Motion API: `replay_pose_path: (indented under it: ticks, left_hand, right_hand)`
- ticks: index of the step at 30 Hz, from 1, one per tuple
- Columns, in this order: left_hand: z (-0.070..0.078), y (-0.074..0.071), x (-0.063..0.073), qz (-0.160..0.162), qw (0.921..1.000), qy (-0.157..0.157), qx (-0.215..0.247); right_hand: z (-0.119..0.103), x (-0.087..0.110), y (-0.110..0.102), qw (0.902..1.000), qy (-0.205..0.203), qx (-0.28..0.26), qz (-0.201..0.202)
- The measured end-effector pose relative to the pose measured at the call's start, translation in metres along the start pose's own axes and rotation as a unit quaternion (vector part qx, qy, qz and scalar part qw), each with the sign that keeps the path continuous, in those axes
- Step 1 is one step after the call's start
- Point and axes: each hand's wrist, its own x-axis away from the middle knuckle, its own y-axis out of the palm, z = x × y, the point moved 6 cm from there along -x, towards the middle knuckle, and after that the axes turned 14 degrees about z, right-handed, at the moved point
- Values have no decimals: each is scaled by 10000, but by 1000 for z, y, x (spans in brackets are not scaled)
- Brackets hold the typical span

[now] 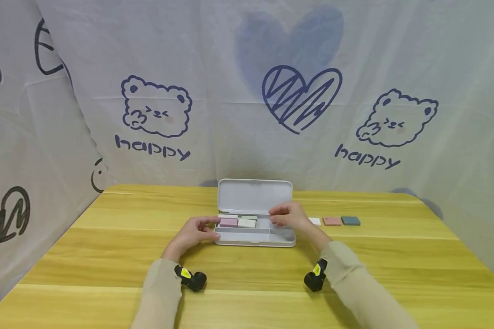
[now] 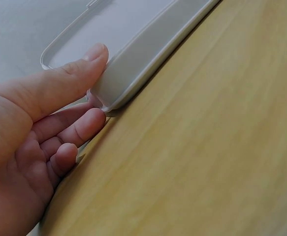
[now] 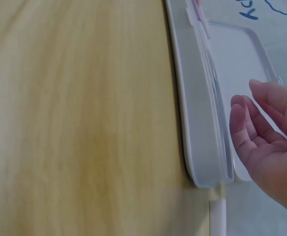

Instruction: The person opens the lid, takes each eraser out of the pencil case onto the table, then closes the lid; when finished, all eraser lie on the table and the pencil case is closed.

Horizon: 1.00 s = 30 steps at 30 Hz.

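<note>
A white pencil case lies on the table with its lid raised at the back. My left hand grips its left end, and the left wrist view shows the thumb and fingers at that corner. Inside, toward the left, lie a lilac eraser-like block, a white block, a green-edged block and another white one. Over the right part of the case is my right hand. Its fingers are loosely bent, thumb apart, with nothing seen between them.
To the right of the case, a white block, a pink block and a blue-grey block lie in a row, the white one partly behind the right hand. A printed cloth hangs behind the wooden table.
</note>
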Motion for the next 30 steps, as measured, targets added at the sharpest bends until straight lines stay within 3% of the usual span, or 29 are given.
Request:
replay_pose_path:
  ticks: [13, 30]
  left_hand:
    - [0, 0, 0, 26, 10000, 16, -21]
    - [-1, 1, 0, 4, 10000, 1, 14]
  right_hand:
    - [-9, 4, 23, 9986, -353, 165, -352]
    - [-8, 4, 33, 9975, -321, 575, -258]
